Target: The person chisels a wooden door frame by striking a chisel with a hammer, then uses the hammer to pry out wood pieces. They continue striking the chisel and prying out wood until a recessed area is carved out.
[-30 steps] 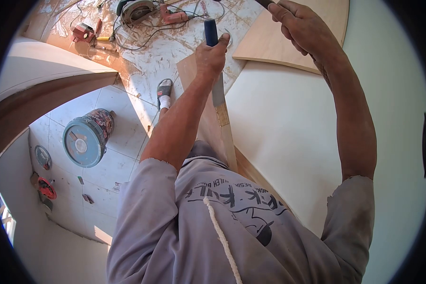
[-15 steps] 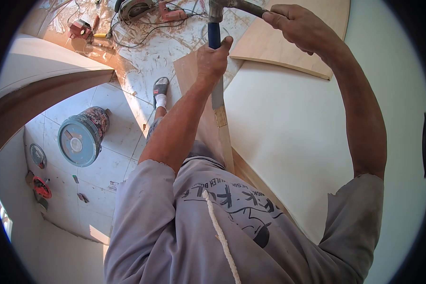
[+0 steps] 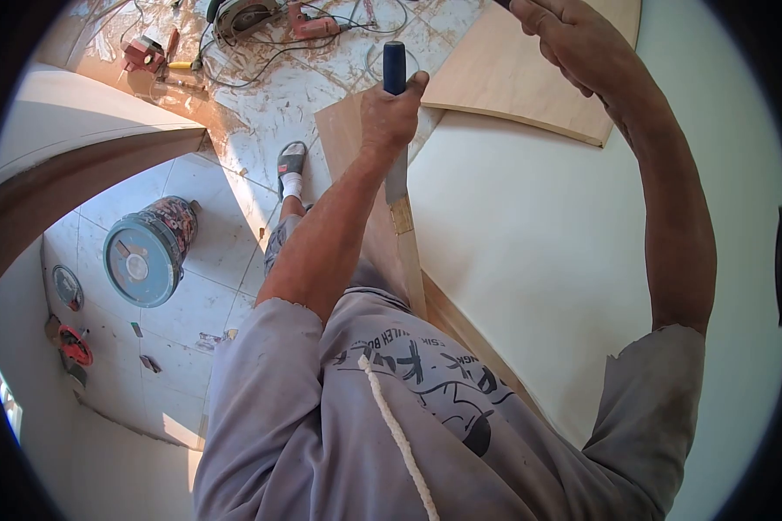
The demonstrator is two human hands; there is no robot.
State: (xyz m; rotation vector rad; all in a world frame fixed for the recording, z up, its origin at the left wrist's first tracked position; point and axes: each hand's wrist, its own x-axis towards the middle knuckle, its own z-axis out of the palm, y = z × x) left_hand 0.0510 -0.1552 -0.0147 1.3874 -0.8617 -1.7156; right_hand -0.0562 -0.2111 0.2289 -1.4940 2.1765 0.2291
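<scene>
My left hand (image 3: 389,111) is closed around a chisel (image 3: 396,130) with a blue handle. Its steel blade points down onto the edge of a wooden board (image 3: 406,252) that runs beside a white panel (image 3: 530,252). My right hand (image 3: 573,39) is raised at the top of the view, fingers closed on a dark handle whose head is out of frame. A grey T-shirt with dark print fills the lower middle.
A plywood sheet (image 3: 513,78) lies on the white panel. On the dusty floor sit a circular saw (image 3: 239,13), a red power tool (image 3: 315,24), cables and small tools (image 3: 143,54). A paint bucket (image 3: 148,252) stands on the tiles. My sandalled foot (image 3: 292,169) is below.
Half a second ago the hammer head was down on the chisel's blue handle. Now my right hand has lifted it up and out of view. The chisel has stayed in place.
</scene>
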